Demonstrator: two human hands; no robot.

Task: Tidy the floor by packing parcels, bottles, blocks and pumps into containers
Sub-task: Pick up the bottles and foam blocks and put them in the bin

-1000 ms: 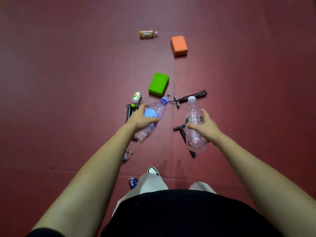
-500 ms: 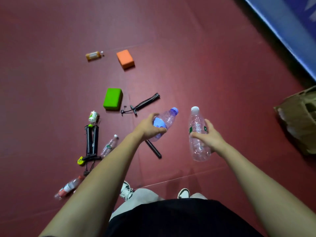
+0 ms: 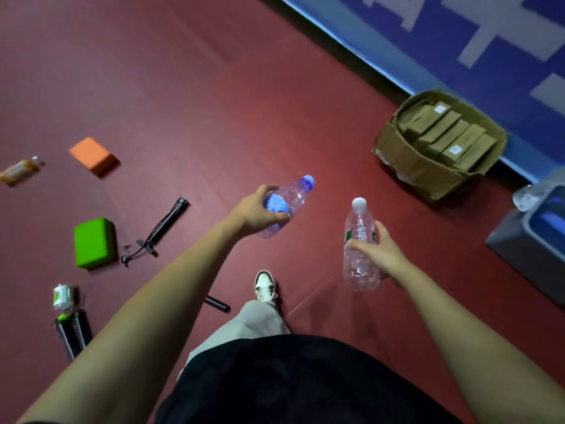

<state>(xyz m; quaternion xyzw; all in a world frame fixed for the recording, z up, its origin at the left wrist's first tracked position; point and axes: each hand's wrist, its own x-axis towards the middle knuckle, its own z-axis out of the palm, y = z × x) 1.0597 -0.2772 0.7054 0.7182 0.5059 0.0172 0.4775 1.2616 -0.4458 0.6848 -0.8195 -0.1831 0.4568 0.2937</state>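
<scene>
I have swung round to my right since a second ago: the litter that lay straight ahead now sits off to my left, and the containers have come into sight on my right. My left hand (image 3: 256, 214) is wrapped around the blue-labelled bottle (image 3: 286, 206), tilted with its cap pointing away from me; my right hand (image 3: 380, 255) is closed round the middle of the clear bottle (image 3: 359, 240), held nearly upright, cap up. Both are carried in the air above the floor, well apart from anything to drop them in. Ahead on my right stands the cardboard box (image 3: 406, 166), already filled with a row of brown parcels (image 3: 443, 136), so I judge the bottles belong in the grey bin (image 3: 519, 249) at the right edge, where something clear and bottle-like shows at its rim. Left behind are the green block (image 3: 94, 243), the orange block (image 3: 93, 156), a small amber bottle (image 3: 18, 171), a black pump (image 3: 162, 228), and another pump (image 3: 72, 332) beside a small white bottle (image 3: 62, 296). The floor (image 3: 214, 102) is dark red matting with seams, bounded on the right by a blue wall panel (image 3: 458, 35) with pale markings.
</scene>
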